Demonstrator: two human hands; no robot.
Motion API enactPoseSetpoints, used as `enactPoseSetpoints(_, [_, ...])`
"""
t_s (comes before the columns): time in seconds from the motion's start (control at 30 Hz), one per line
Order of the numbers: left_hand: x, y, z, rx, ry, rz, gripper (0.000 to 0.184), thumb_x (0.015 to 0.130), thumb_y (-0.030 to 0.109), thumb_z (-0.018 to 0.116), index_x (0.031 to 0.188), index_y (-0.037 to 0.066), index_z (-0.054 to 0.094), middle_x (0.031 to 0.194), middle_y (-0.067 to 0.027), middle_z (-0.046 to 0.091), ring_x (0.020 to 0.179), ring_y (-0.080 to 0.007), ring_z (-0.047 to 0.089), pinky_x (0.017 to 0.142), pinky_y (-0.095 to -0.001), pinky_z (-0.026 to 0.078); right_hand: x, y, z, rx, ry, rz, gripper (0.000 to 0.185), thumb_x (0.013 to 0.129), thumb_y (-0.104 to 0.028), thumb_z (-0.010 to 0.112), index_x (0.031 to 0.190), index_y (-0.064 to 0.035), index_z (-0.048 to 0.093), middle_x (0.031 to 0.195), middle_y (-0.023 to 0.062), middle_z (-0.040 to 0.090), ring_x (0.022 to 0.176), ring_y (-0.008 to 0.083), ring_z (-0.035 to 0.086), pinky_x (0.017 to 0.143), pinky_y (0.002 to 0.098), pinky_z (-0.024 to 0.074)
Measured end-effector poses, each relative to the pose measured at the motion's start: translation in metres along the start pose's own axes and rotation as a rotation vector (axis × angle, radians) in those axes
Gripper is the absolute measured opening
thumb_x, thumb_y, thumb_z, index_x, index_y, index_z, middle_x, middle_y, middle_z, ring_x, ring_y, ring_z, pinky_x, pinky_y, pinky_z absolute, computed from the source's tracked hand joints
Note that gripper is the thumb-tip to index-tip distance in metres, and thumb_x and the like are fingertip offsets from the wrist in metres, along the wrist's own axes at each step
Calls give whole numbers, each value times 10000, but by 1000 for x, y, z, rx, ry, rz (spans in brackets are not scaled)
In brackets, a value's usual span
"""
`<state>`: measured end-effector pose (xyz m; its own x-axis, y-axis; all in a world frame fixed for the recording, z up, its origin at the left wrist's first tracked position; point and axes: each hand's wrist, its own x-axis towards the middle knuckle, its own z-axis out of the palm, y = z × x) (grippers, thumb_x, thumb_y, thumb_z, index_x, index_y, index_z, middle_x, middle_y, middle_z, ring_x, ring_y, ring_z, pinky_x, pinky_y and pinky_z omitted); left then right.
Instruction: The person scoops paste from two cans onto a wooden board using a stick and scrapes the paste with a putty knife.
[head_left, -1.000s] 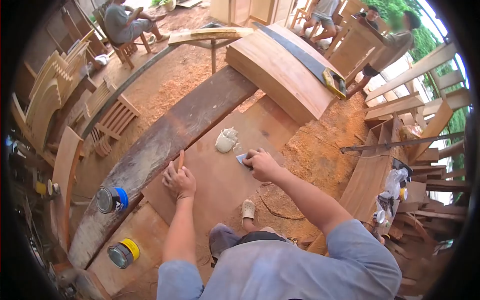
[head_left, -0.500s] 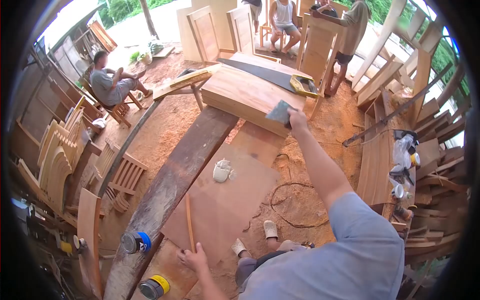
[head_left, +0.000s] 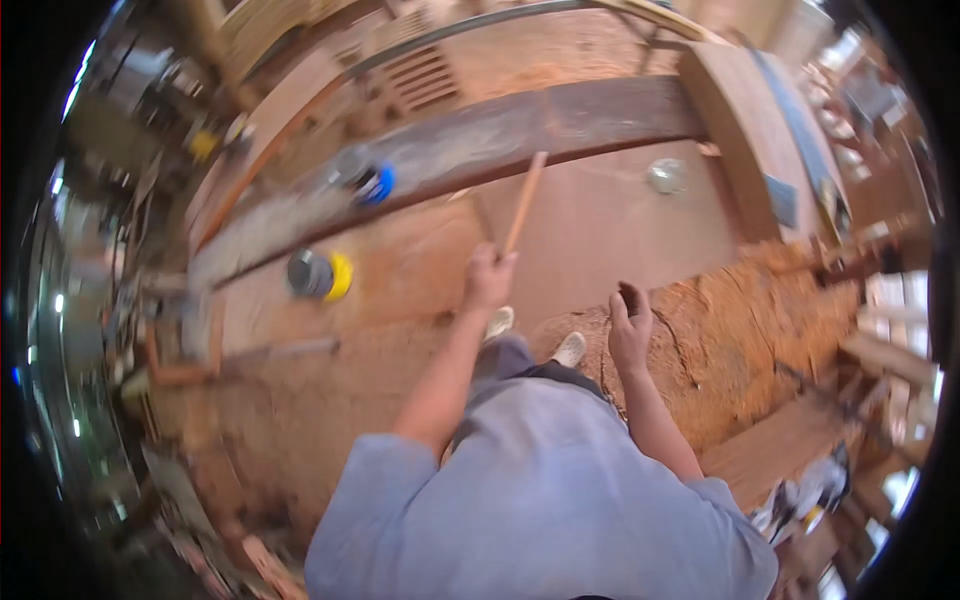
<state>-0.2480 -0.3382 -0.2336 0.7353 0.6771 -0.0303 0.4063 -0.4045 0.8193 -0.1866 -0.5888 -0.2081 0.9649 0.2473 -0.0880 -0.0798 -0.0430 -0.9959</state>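
Observation:
My left hand (head_left: pixel 490 278) is closed round the lower end of a thin wooden stick (head_left: pixel 525 203), which points up over a flat brown board (head_left: pixel 600 220). My right hand (head_left: pixel 630 330) hovers near that board's front edge, its fingers loosely curled and apart from the thumb, with nothing visible in it. A mound of whitish paste (head_left: pixel 667 176) lies on the board. The flat scraper blade (head_left: pixel 783 200) rests on the stacked wood (head_left: pixel 735 130) at the right, near a handsaw (head_left: pixel 785 110). Motion blur softens the picture.
A can with a blue band (head_left: pixel 372 182) stands on the dark plank (head_left: pixel 440 140); a can with a yellow band (head_left: pixel 322 274) is on the lower board. Slatted wood (head_left: pixel 420 75) lies beyond. Sawdust (head_left: pixel 740 310) covers the ground at the right, where a cable runs.
My right hand has let go of the scraper on the wood stack and come back toward my body. My left hand has raised the stick. The view has turned to the left and down.

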Motion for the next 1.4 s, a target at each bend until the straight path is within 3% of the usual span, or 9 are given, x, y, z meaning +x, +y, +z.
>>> enactPoseSetpoints(0.23, [-74, 81, -12, -657, -362, 294, 79, 879, 47, 642, 878, -32, 647, 927, -56, 651, 847, -137, 630, 737, -280, 523, -6, -70, 52, 624, -223, 337, 328, 994, -207, 565, 1258, -20, 514, 977, 75, 621, 826, 146, 615, 727, 305, 523])
enactPoseSetpoints(0.3, [-48, 70, -37, -149, -349, 942, 141, 888, 34, 607, 1002, -28, 664, 1110, -84, 660, 942, -156, 640, 789, -299, 526, 6, -69, 42, 636, -114, 284, 284, 995, -203, 562, 1211, -20, 539, 910, 55, 610, 765, 123, 602, 679, 288, 524])
enactPoseSetpoints(0.37, [-38, 43, -100, -475, -310, 253, 96, 840, 67, 617, 884, 11, 681, 771, -42, 625, 662, -133, 577, 594, -289, 474, 22, -60, 15, 375, 135, -26, 191, 987, -190, 573, 1093, -31, 585, 753, -3, 541, 639, 70, 531, 575, 226, 468])
enactPoseSetpoints(0.4, [-7, -22, -114, -658, -114, 58, 178, 908, 122, 577, 997, 61, 719, 976, -75, 705, 940, -156, 640, 803, -295, 519, 26, -61, 3, 363, 164, -36, 191, 987, -190, 573, 1093, -31, 585, 753, -3, 541, 639, 70, 531, 575, 226, 468])
enactPoseSetpoints(0.43, [14, -47, -153, 26, 129, 110, 68, 841, 87, 591, 796, 85, 642, 691, -1, 538, 610, -110, 492, 560, -305, 445, 26, -63, -12, 202, 157, 35, 163, 982, -181, 578, 1062, -41, 603, 719, -21, 511, 613, 51, 498, 551, 205, 435])
enactPoseSetpoints(0.53, [40, -72, -271, 15, 666, -264, 248, 847, 215, 639, 839, -18, 724, 803, -122, 711, 726, -171, 620, 663, -372, 494, 12, -55, -60, -24, 320, 78, 117, 972, -171, 585, 977, -61, 622, 681, -40, 500, 550, 42, 444, 480, 202, 343])
enactPoseSetpoints(0.87, [182, -96, -265, 152, 354, 234, 491, 980, 360, 560, 1154, -96, 611, 1276, -259, 573, 1147, -339, 571, 1004, -391, 429, -67, -38, -79, -358, 789, 229, 207, 865, -176, 665, 950, 7, 714, 705, 0, 595, 648, 100, 528, 574, 290, 409])
enactPoseSetpoints(1.0, [172, -6, -227, 749, 148, 194, 626, 763, 352, 775, 1155, -105, 600, 1414, -215, 461, 1239, -380, 486, 1056, -404, 376, -98, -40, -59, -570, 817, 116, 189, 849, -192, 682, 878, -7, 711, 656, 1, 566, 623, 94, 511, 560, 298, 401])
enactPoseSetpoints(1.4, [153, 35, -212, 465, 168, 439, 507, 480, 157, 827, 879, -104, 655, 1272, -193, 590, 1114, -380, 580, 969, -422, 462, -146, -35, -52, -160, 918, 460, 312, 890, -337, 680, 871, -27, 709, 640, 9, 578, 494, 111, 503, 468, 281, 409])
